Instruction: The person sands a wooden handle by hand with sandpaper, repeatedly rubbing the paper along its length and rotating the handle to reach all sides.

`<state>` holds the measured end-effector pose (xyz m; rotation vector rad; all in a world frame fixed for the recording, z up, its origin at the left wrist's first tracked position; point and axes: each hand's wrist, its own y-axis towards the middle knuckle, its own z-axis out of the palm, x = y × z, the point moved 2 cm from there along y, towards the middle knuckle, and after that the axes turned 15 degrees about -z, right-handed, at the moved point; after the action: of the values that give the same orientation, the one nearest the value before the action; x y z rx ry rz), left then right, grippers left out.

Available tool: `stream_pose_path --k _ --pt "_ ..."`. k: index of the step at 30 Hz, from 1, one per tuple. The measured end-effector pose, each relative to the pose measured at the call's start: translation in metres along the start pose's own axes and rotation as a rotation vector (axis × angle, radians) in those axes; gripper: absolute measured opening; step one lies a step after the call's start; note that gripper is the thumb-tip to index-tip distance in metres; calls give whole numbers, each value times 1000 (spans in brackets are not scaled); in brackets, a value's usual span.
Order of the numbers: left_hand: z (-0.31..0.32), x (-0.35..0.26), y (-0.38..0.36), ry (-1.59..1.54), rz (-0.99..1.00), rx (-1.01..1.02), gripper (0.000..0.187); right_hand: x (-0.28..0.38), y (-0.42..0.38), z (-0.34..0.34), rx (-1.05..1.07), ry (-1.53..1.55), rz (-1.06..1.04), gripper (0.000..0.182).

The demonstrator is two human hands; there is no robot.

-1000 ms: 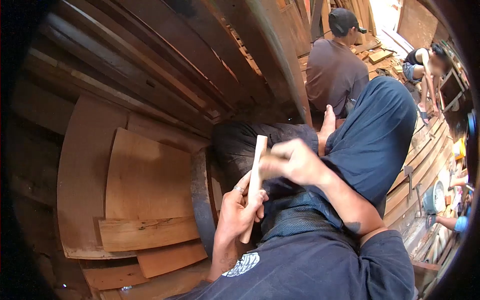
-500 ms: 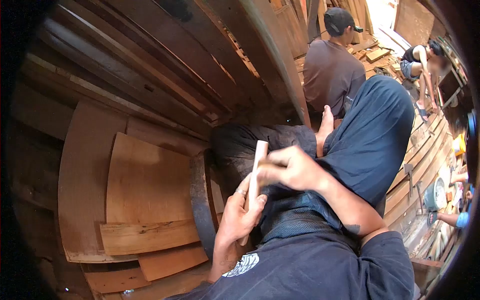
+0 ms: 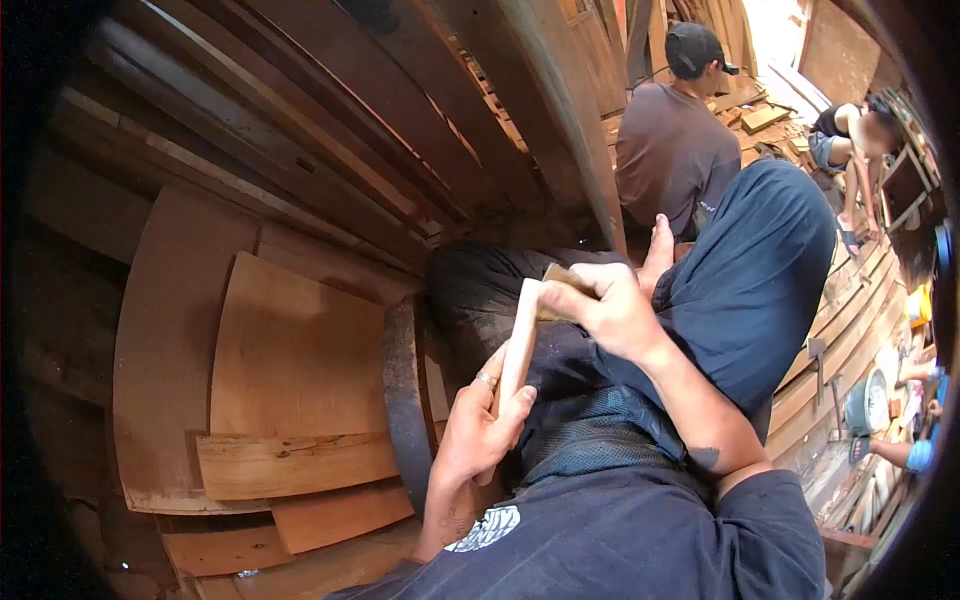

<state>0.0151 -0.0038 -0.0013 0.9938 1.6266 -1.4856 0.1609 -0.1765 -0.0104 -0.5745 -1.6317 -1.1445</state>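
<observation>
My left hand (image 3: 480, 428) is closed around the lower part of a pale, smooth wooden stick (image 3: 517, 345), which slants upward over my lap. A ring shows on one of its fingers. Pinched in my right hand (image 3: 615, 315) is a folded, brownish piece of sandpaper (image 3: 557, 274). It meets the stick's upper end, where my right fingers partly hide the contact. Both hands are above my crossed legs, in front of my dark shirt.
Wooden panels (image 3: 300, 350) lean at the left, below stacked dark planks (image 3: 330, 120). A person (image 3: 675, 150) sits ahead; another person (image 3: 850, 135) bends over farther right. At right are a bucket (image 3: 872, 400), a hammer (image 3: 817, 350) and someone's leg (image 3: 895, 447).
My right hand has moved up to the stick's top end, and the sandpaper shows more clearly. My left hand keeps its hold. The bending person has shifted slightly.
</observation>
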Motion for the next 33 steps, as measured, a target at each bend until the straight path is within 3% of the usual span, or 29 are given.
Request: stream_pose_path --k 2,4,6,8,10,12,14,16,18,20,21,23,24,26,27,30,32,33 --pt "2 2 3 -1 17 41 63 11 -5 2 44 55 35 27" --pt "0 11 6 -20 2 77 63 8 -18 16 344 198 112 26" --pt "-3 15 7 0 101 41 62 3 -19 20 383 177 58 27" --pt "-2 6 4 78 112 -6 61 4 -6 5 100 85 61 26" --pt "0 5 3 0 40 54 60 5 1 -5 17 45 -14 26" --pt "3 4 2 -45 -6 82 61 10 -10 10 136 181 84 28" --pt "1 11 5 -17 21 85 62 -2 -22 19 462 117 143 32" --pt "-3 9 5 -25 60 64 62 5 -18 19 363 91 30 31" --pt "1 5 1 -28 42 67 64 15 -2 4 48 49 30 31" --pt "4 3 3 -6 85 80 66 11 -2 -4 5 70 71 31" --pt "4 3 2 -41 2 119 68 9 -8 5 118 133 72 31" --pt "2 7 3 -99 28 121 65 0 -22 19 401 178 118 32" --pt "0 8 2 -130 38 117 64 -1 -20 23 437 197 92 31" --pt "-1 4 1 -89 21 129 60 6 -9 11 279 68 89 29" --pt "-1 3 1 -71 29 139 60 6 -5 8 62 129 60 27" --pt "3 3 2 -53 52 118 58 10 -9 5 153 130 87 28" --pt "-1 7 4 -44 93 77 58 -1 -24 21 407 176 113 32" --pt "-4 6 4 -18 112 92 58 -2 -24 20 402 132 108 32"
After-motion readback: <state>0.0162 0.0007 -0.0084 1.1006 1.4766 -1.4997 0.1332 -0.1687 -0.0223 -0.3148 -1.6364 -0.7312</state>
